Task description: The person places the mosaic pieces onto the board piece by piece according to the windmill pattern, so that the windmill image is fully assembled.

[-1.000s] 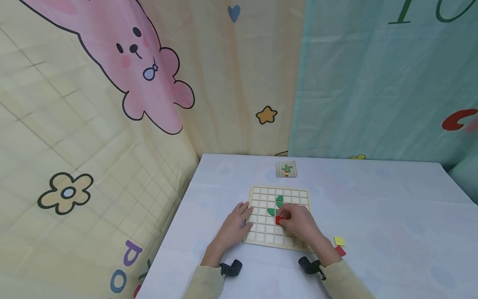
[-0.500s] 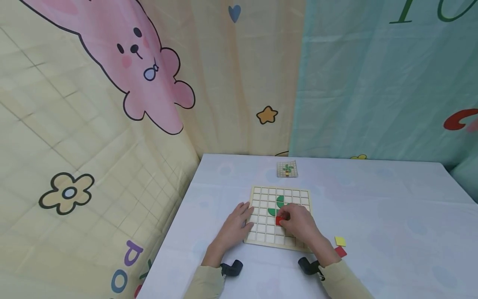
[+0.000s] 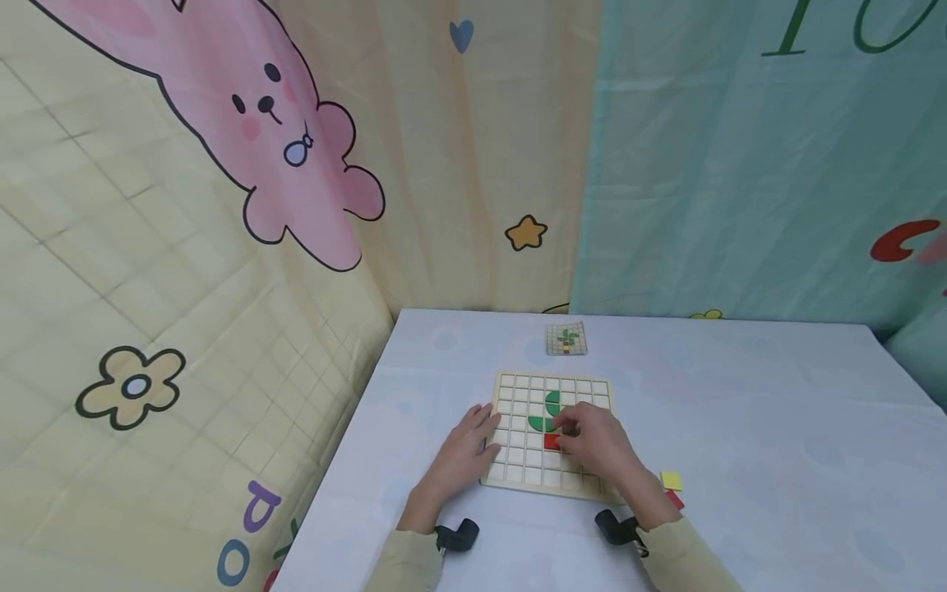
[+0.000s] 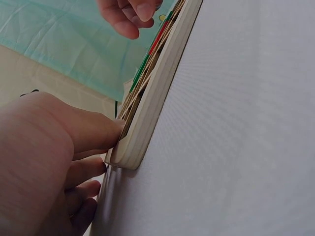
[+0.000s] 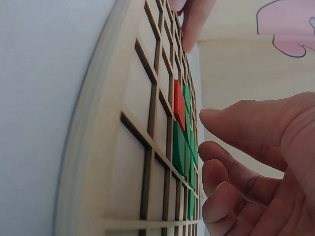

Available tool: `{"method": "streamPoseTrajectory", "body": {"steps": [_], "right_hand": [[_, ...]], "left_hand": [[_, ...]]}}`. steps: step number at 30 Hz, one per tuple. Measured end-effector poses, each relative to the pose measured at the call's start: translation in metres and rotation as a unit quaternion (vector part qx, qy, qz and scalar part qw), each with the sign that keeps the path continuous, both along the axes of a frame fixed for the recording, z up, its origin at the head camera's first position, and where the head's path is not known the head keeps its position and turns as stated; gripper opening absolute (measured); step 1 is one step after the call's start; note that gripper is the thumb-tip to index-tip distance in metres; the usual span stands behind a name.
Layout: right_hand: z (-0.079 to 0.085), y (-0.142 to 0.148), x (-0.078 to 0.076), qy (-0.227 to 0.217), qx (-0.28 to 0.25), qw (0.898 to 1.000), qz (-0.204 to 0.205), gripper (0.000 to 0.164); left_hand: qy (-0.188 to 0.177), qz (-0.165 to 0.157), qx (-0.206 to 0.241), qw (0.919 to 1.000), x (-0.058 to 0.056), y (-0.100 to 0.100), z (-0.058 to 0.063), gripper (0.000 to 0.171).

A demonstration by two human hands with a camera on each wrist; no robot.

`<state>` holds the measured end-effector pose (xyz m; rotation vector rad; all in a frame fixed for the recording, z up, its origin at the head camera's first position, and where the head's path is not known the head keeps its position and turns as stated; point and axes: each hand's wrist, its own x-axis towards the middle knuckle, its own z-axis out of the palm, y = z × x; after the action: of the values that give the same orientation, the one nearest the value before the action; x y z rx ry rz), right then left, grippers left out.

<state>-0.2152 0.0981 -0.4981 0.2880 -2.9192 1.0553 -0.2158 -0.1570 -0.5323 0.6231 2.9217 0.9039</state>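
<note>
A wooden grid board (image 3: 518, 477) lies on the table, with white cells framed by thin wooden strips. Several green rounded tiles (image 3: 552, 401) and a red square tile (image 3: 551, 441) are in its middle cells; in the right wrist view the red tile (image 5: 179, 104) sits beside green tiles (image 5: 181, 147). My right hand (image 3: 593, 437) hovers just over them, partly covering the board. Nothing shows between its thumb and loosely bent fingers in the right wrist view. My left hand (image 3: 460, 452) rests on the board's left edge, its thumb (image 4: 93, 129) touching the rim at a corner.
A small pattern card (image 3: 566, 338) lies beyond the board, showing a green, red and yellow figure. A yellow square tile (image 3: 671, 481) and another red tile (image 3: 674, 499) lie by my right wrist. Behind the table hang printed curtains (image 3: 473, 164).
My right fingers have come off the red tile, which stays in its cell, and shifted slightly right. My left hand keeps its place on the board. The head view has tilted a little.
</note>
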Motion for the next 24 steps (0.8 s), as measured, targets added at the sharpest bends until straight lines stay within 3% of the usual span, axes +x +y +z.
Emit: {"method": "streamPoseTrajectory", "body": {"steps": [8,24], "right_hand": [[0.012,0.013,0.005,-0.011,0.002,1.000,-0.009,0.017],[0.019,0.041,0.013,-0.027,0.005,0.999,-0.043,0.025]], "left_hand": [[0.001,-0.001,0.011,0.9999,0.000,-0.001,-0.001,0.054],[-0.004,0.001,0.016,0.9999,0.000,-0.001,-0.004,0.054]]}}
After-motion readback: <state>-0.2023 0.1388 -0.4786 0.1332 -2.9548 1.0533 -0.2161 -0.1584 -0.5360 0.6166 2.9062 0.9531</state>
